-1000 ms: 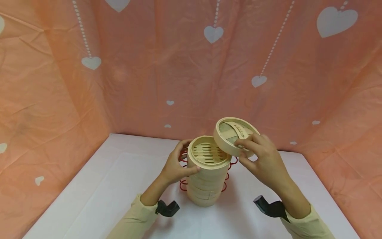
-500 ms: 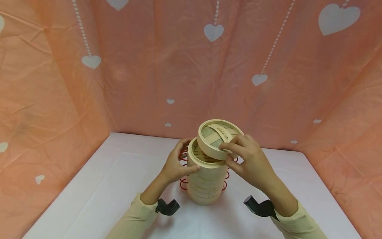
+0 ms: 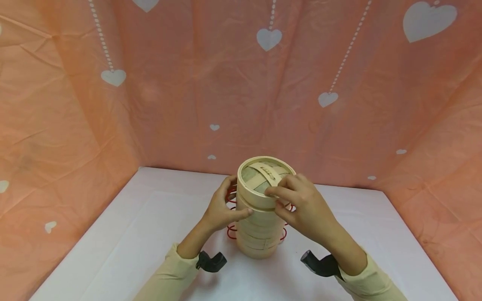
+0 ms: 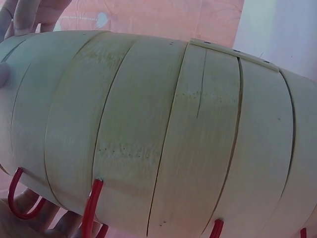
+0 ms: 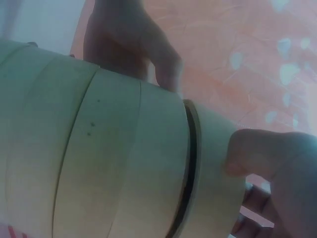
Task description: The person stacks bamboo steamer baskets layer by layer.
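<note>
A tall bamboo steamer of stacked tiers stands upright in the head view, with red loop handles along its sides. My left hand grips its upper part from the left, thumb at the front and fingers around the back. Over the top tier sits the round woven lid, slightly tilted. My right hand pinches the near right of the lid's rim between thumb and fingers. From the right wrist, a dark gap shows between the lid and the top tier.
The steamer stands on a white-covered table. Pink-orange cloth walls printed with white hearts enclose the back and both sides. Black wrist camera mounts stick out from both wrists.
My right hand has brought the lid left and down, from beside the top tier to over it, covering the slatted opening. The left hand has kept its hold.
</note>
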A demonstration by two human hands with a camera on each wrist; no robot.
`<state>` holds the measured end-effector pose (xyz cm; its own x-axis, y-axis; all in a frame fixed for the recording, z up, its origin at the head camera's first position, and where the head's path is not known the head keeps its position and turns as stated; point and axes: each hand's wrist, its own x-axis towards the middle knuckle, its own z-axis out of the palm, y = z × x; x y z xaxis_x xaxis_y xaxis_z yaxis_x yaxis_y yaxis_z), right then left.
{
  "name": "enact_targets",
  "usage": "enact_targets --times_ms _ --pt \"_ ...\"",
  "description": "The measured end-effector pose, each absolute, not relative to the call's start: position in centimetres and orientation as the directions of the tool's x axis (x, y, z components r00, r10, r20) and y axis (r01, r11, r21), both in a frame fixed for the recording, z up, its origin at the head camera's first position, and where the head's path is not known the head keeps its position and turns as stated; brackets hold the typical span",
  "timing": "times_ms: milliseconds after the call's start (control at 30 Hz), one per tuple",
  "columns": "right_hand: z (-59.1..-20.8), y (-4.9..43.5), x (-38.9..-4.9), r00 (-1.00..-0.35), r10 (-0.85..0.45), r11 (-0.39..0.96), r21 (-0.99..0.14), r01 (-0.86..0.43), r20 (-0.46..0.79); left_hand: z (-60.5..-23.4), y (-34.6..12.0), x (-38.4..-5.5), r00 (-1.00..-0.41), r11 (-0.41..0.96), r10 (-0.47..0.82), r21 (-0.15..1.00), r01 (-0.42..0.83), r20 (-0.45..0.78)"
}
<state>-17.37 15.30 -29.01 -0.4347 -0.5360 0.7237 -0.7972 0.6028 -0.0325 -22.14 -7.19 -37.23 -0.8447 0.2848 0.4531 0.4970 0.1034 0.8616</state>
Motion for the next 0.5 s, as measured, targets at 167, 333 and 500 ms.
enact_targets --times_ms 167,333,500 --pt "-29.09 15.22 -17.14 -0.441 -0.536 0.61 -0.031 -0.792 0.72 -37.33 -7.16 -22.18 -0.843 0.104 0.279 0.858 0.503 0.46" --pt "-29.3 15.16 -17.02 -0.447 -0.534 0.619 -0.028 -0.785 0.718 -37.39 -7.19 -22.2 -0.842 0.109 0.279 0.856 0.505 0.461" --pt "-29.57 15.15 -17.0 -0.457 -0.532 0.63 -0.027 -0.776 0.713 -37.26 -7.21 -22.02 -0.845 0.117 0.279 0.857 0.501 0.456"
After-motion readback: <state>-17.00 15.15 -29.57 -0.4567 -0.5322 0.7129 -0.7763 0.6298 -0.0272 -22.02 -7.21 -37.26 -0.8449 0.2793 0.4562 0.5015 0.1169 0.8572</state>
